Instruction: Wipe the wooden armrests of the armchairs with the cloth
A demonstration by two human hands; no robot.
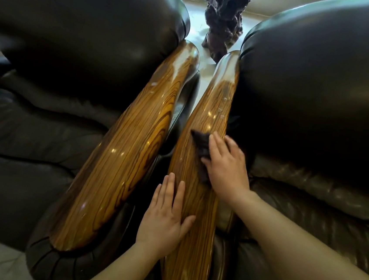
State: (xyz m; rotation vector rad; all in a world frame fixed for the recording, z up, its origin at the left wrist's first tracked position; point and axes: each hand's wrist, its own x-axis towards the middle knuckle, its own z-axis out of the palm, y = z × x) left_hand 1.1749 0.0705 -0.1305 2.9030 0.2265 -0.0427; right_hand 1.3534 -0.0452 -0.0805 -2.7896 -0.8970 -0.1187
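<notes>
Two glossy striped wooden armrests run side by side between two dark leather armchairs. My right hand (226, 167) presses a dark brown cloth (201, 150) flat against the middle of the right armrest (193, 243); most of the cloth is hidden under the palm. My left hand (165, 215) lies flat with fingers apart on the near left side of that same armrest, holding nothing. The left armrest (130, 147) is untouched and shows bright reflections.
The left armchair (44, 125) and the right armchair (330, 109) fill both sides with padded backs and seats. A dark gnarled wooden sculpture (223, 18) stands on the pale floor beyond the armrests. A narrow gap separates the two armrests.
</notes>
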